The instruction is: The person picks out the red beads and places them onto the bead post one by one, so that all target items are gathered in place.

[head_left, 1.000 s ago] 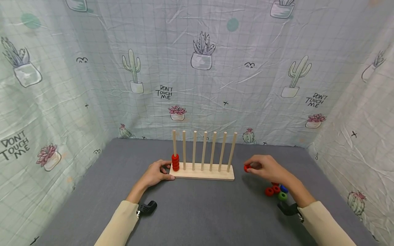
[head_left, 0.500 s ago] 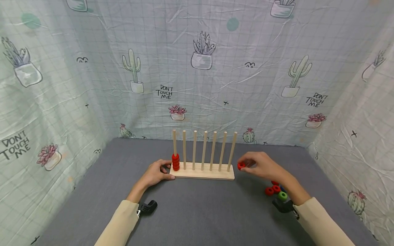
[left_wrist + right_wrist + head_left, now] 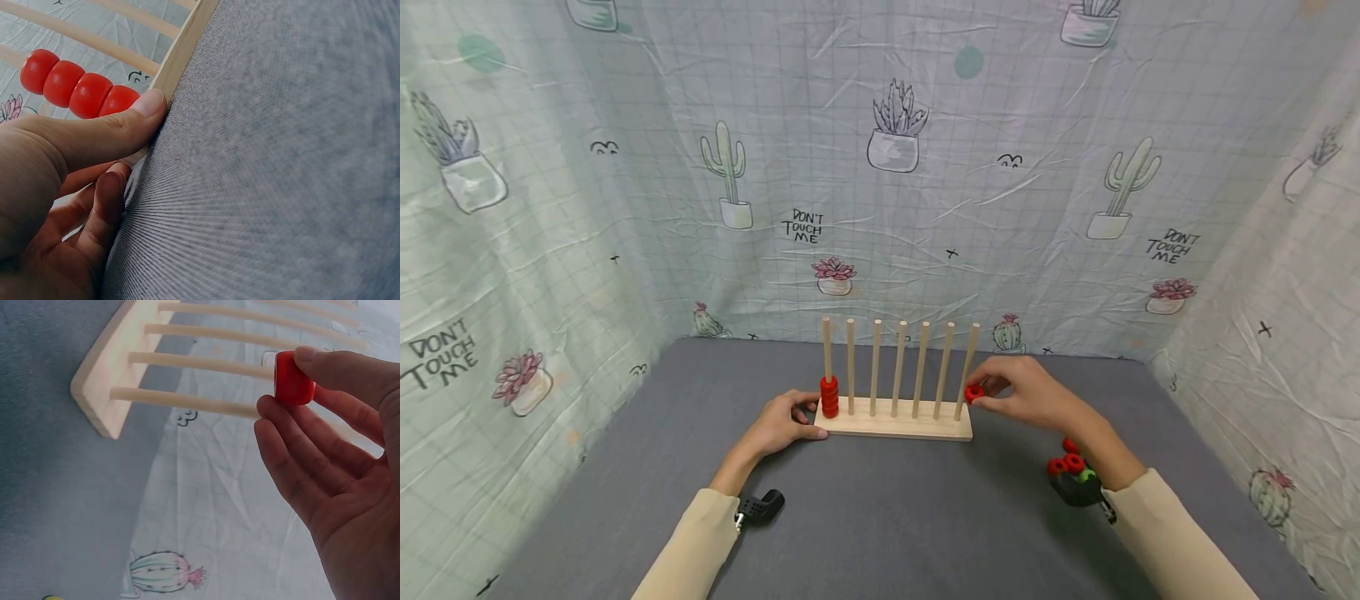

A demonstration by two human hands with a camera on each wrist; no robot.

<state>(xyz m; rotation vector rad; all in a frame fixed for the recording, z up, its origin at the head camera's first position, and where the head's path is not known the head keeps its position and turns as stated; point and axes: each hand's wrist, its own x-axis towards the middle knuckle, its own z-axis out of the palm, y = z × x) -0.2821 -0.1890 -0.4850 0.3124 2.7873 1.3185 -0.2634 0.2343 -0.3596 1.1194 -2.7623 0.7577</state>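
Observation:
A wooden peg stand [image 3: 891, 426] with a row of upright pegs stands on the grey cloth. On its leftmost peg is a stack of several red beads [image 3: 829, 397], also seen large in the left wrist view. My left hand [image 3: 781, 422] grips the left end of the base, thumb at the front edge and fingers behind. Between thumb and fingertips my right hand [image 3: 1026, 390] pinches one red bead [image 3: 294, 379], which is in the air beside the rightmost peg [image 3: 967, 371]. The pegs right of the stack bear no beads.
Loose red beads [image 3: 1073, 463] and a green bead [image 3: 1086, 475] lie on the cloth under my right forearm, partly covered by the black wrist camera [image 3: 1077, 490]. A patterned curtain [image 3: 895, 217] rises behind and at both sides.
My right hand has carried the red bead leftward and slightly up, from right of the stand to its rightmost peg. The blue bead is now hidden. My left hand has stayed put.

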